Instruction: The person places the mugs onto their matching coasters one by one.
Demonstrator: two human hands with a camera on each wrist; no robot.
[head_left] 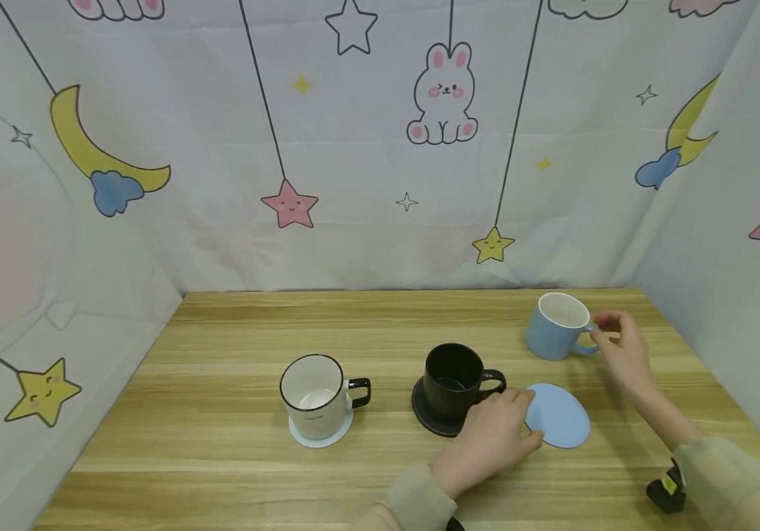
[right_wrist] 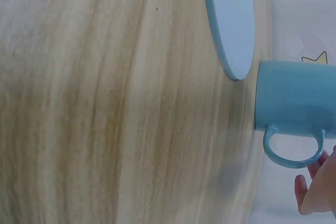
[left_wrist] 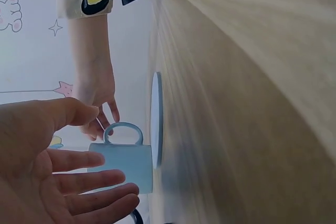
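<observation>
A light blue mug (head_left: 554,328) with a white inside stands at the back right, its handle toward my right hand (head_left: 625,354). The thumb and index fingertips are right at the top of that handle, fingers loosely bent; in the right wrist view the fingers (right_wrist: 311,184) show beside the handle, not through its loop. My left hand (head_left: 495,435) is between a black mug (head_left: 452,380) and a round light blue coaster (head_left: 559,417), fingertips at the coaster's left edge. In the left wrist view its fingers (left_wrist: 89,182) are spread and grip nothing.
The black mug sits on a black coaster (head_left: 422,413). To the left, a white mug (head_left: 313,391) with a black rim and handle rests on a pale coaster (head_left: 316,441). A patterned cloth (head_left: 366,169) hangs behind the wooden table (head_left: 220,442).
</observation>
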